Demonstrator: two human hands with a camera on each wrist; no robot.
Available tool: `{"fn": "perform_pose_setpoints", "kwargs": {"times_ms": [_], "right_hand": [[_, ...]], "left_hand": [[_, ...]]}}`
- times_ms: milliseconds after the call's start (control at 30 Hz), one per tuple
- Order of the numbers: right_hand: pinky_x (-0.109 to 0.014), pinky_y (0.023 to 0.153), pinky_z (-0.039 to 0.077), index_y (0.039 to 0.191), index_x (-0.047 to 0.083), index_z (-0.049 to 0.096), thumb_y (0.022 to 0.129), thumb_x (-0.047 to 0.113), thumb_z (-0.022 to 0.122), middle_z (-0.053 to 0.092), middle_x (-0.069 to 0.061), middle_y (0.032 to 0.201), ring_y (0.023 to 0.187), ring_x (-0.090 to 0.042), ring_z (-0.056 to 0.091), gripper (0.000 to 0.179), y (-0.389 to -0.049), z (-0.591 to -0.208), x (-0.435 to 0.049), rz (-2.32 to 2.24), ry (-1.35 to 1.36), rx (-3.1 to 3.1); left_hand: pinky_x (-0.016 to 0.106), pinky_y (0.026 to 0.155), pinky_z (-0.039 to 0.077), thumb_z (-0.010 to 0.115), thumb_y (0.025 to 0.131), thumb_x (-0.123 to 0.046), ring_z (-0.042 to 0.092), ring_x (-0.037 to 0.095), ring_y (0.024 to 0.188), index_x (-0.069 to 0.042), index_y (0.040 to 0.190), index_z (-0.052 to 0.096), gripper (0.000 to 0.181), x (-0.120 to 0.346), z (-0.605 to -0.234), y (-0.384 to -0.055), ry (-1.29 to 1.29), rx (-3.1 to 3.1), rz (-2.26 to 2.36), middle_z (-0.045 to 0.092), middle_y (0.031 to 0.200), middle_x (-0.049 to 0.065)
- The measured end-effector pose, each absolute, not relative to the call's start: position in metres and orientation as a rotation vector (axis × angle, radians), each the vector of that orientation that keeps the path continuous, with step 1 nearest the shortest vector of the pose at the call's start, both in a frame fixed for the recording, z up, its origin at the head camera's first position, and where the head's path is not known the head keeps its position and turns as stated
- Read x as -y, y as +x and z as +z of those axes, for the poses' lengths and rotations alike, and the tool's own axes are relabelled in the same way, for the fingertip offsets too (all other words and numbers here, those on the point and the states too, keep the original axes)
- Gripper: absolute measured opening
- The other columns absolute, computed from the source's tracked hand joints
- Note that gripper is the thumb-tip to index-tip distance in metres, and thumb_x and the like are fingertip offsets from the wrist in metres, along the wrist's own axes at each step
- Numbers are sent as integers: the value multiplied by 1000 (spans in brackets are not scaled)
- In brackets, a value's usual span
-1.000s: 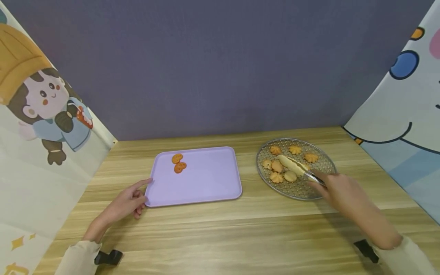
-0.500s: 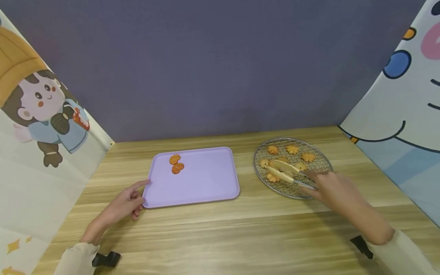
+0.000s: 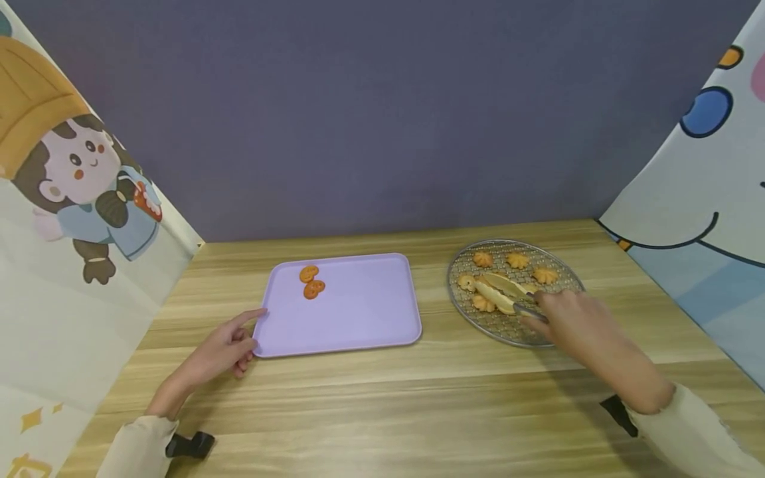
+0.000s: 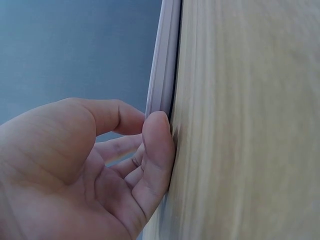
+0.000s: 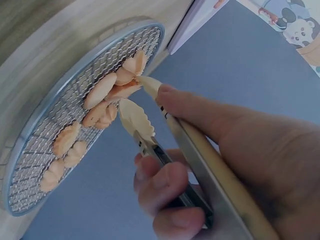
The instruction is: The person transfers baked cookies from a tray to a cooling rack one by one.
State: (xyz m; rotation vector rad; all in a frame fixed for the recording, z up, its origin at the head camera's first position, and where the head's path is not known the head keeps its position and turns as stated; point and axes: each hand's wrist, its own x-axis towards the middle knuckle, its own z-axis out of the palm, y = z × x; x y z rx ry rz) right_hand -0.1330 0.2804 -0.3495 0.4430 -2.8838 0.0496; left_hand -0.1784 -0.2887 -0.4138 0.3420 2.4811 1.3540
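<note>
In the head view my left hand (image 3: 222, 346) is at the near left corner of a lilac rectangular tray (image 3: 358, 325). The left wrist view shows its thumb and a finger pinching the tray's rim (image 4: 162, 75). Two brown cookies (image 3: 313, 289) lie near the tray's far left corner. My right hand (image 3: 576, 328) grips metal tongs with cream tips (image 3: 497, 295) over a round wire rack (image 3: 514, 335) with several golden cookies (image 3: 545, 275). The tongs' arms stand apart, their tips down among the cookies at the rack's left. An oval cookie (image 5: 100, 91) lies near the tips, partly hidden in the head view.
The wood-grain table (image 3: 382, 411) extends in front of both the tray and the rack. A dark grey-blue panel (image 3: 382, 133) rises behind it. Printed cartoon sheets stand at the left (image 3: 107, 299) and right (image 3: 675, 192).
The tongs' arms have spread from nearly together to apart, and their tips have shifted slightly left and down over the cookies. My left hand stays at the tray's corner.
</note>
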Motion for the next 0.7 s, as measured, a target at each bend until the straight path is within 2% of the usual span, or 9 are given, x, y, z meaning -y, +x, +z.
{"fn": "perform_pose_setpoints", "kwargs": {"times_ms": [167,367,500,700], "right_hand": [[-32,36,39,72,4,58,87,26,77,46,-2,55,46,-20,47,33,-133,-349,-282,16,453,2868],[-35,37,43,68,7,54,88,24,75,49,-2,55,47,-21,51,34,-136,-346,-288,14,452,2884],[-37,40,43,72,6,57,89,24,74,51,-2,56,47,-21,52,30,-135,-346,-296,56,433,2887],[-32,43,38,90,0,68,96,28,68,44,4,53,43,-12,42,29,-127,-347,-312,139,406,2874]], "left_hand": [[33,46,55,51,98,1,53,16,55,-2,153,31,58,288,-413,-179,323,-2483,1346,53,73,13],[33,46,54,52,99,0,53,17,54,-3,153,32,58,288,-414,-179,320,-2479,1359,53,73,13],[33,46,55,51,99,0,54,17,55,-2,153,32,57,288,-414,-179,339,-2481,1352,53,73,13],[32,45,54,50,98,2,53,15,54,-1,152,33,56,289,-414,-178,336,-2484,1350,52,72,13]]}}
